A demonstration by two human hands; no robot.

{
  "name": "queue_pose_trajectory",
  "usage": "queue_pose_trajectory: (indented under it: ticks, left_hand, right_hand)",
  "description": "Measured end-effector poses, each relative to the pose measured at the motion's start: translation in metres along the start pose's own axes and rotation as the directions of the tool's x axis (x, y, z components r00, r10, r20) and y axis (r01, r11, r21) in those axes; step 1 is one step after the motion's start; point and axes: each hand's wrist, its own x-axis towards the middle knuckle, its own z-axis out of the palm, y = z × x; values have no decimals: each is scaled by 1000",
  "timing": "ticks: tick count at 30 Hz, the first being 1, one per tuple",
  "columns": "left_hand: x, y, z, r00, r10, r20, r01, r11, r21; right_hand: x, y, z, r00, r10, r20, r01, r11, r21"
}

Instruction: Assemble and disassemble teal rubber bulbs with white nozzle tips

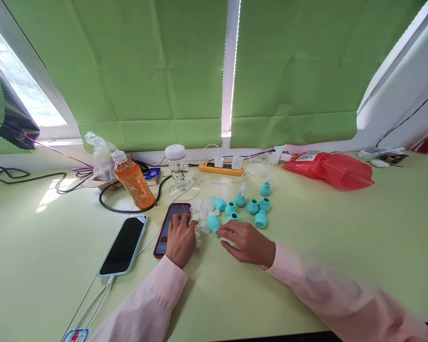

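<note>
My left hand [181, 242] lies over the right side of a red-edged phone [163, 237] with a lit screen. Its fingers are bent and somewhat apart, with the tips beside a pile of small clear plastic pieces [204, 227]; no object shows in them. My right hand [248, 242] has its fingertips on the lower end of a small turquoise round-bellied bottle [213, 223], which lies tilted next to the pile. Several more turquoise bottles [252, 206] stand or lie just behind that hand. Clear tips stick up from two of them, including the rear one [265, 189].
Left of my hands lie a second phone [123, 247] on a charging cable and an orange drink bottle [133, 183]. A clear jar [178, 168], a yellow power strip [223, 168] and a red plastic package [330, 170] line the back. Black cable loops [128, 210] cross the left side.
</note>
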Motion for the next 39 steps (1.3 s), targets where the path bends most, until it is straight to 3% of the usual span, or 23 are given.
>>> queue_pose_trajectory:
  ticks: [4, 9, 21, 27, 32, 39]
  left_hand:
    - [0, -4, 1, 996, -10, 87, 6, 999, 52]
    - [-4, -3, 1, 983, 73, 170, -74, 997, 2]
    - [-2, -2, -2, 977, 90, 193, -68, 991, -119]
    - [0, -3, -2, 981, 45, 187, -7, 981, -195]
    - [-1, 0, -1, 981, 52, 188, -10, 976, -219]
    - [-3, 1, 4, 973, 93, 212, -38, 967, -251]
  right_hand:
    - [1, -13, 19, 987, 0, 161, 14, 996, -85]
    - [9, -16, 30, 966, 75, 249, -31, 984, -178]
    - [14, -18, 43, 966, 187, 176, -164, 977, -140]
    - [15, -14, 45, 959, 236, 157, -184, 940, -288]
    - [15, -12, 49, 945, 250, 210, -159, 914, -374]
    - [17, -16, 45, 965, 230, 130, -191, 947, -258]
